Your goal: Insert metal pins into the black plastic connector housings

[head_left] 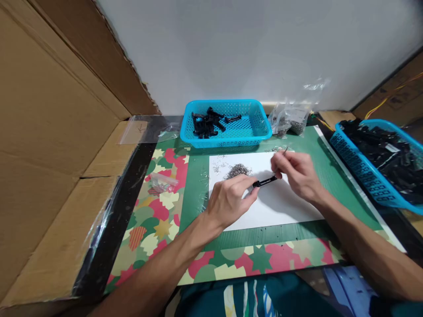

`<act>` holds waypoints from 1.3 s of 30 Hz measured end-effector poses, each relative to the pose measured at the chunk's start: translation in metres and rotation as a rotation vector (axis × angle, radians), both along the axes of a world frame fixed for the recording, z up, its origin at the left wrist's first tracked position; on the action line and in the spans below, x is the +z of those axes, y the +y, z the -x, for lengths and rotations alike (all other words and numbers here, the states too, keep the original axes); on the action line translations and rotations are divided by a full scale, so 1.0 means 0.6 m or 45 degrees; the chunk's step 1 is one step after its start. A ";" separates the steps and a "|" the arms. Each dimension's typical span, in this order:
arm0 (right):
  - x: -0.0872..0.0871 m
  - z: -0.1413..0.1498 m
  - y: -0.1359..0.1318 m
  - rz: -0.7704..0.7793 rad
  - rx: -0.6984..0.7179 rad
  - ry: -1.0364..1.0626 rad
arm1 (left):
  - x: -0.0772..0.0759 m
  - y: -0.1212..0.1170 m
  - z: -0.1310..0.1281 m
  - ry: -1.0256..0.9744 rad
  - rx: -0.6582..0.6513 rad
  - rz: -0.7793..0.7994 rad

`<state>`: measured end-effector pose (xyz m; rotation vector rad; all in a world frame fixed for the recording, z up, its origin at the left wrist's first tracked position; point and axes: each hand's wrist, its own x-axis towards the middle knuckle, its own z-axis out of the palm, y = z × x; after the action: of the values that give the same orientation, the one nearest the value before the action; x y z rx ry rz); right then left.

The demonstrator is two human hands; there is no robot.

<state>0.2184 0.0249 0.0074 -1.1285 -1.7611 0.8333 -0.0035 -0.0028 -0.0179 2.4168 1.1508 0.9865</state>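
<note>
Between the fingers of both hands lies a matt black plastic part (265, 181), just beyond them a heap of small shiny metal springs (237, 171) on smooth matt white paper (280, 207).

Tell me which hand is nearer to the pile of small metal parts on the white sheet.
Left. The left hand sits just below the pile of small metal parts, almost touching it. The right hand is off to the pile's right, farther away.

basket (228, 132) behind sheet (280, 207) | bin (370, 176) right | bags (291, 119) between
</note>
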 end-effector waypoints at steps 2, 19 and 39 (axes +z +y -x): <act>0.001 -0.021 0.013 -0.059 -0.102 0.148 | -0.001 0.000 0.001 -0.059 0.026 -0.038; 0.048 -0.091 -0.012 -0.050 0.024 -0.689 | 0.016 0.006 0.026 -0.164 0.059 -0.048; 0.050 -0.380 -0.124 0.454 -1.182 -1.064 | 0.145 0.278 0.110 0.861 0.785 0.293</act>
<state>0.4465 -0.0495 0.0372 -2.5079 -1.3854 0.0612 -0.0695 0.1643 0.0693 2.2894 2.1801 0.0954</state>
